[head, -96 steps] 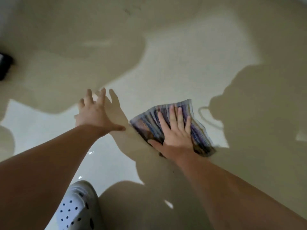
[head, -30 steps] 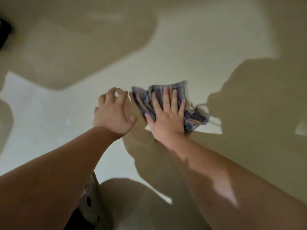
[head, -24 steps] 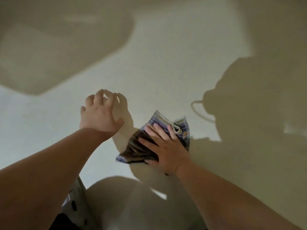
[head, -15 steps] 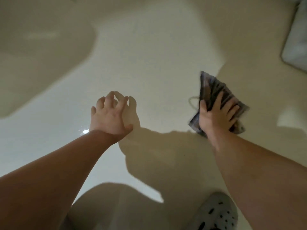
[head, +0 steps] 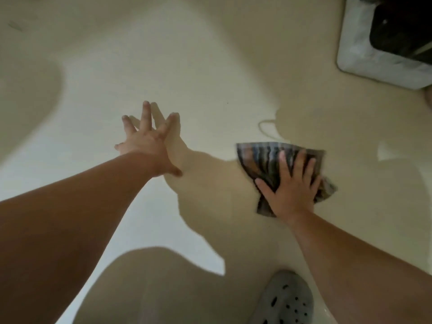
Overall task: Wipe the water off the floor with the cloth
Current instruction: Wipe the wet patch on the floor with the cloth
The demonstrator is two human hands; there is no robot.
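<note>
Where the pale, glossy floor point(head: 210, 66) fills nearly the whole view, broad soft shadows fall across it, and brighter patches lie to the left and in the middle. Two bare forearms reach out from the near edge, the left one crossing from the near left corner toward the centre, the right one coming in from the near right. At the far right corner stands a grey, marbled block point(head: 364, 50) with a dark object resting on top of it; what that object is cannot be told. Near the right arm, at the bottom edge, a grey perforated clog point(head: 285, 300) rests on the floor.

The striped cloth point(head: 264, 157), bunched and fanned out in dull blue, brown and grey bands, lies on the floor right of centre, in shadow. The right hand point(head: 289, 190) presses flat on its near right part, palm down, fingers spread and extended over the fabric rather than curled around it, with the thumb pointing left on the cloth's edge. The left hand point(head: 149, 141) is well apart from the cloth, to its left, splayed wide with fingers pointing away; it holds nothing, and whether its palm touches the floor cannot be told. A thin curved outline on the floor point(head: 266, 129) shows just beyond the cloth.
</note>
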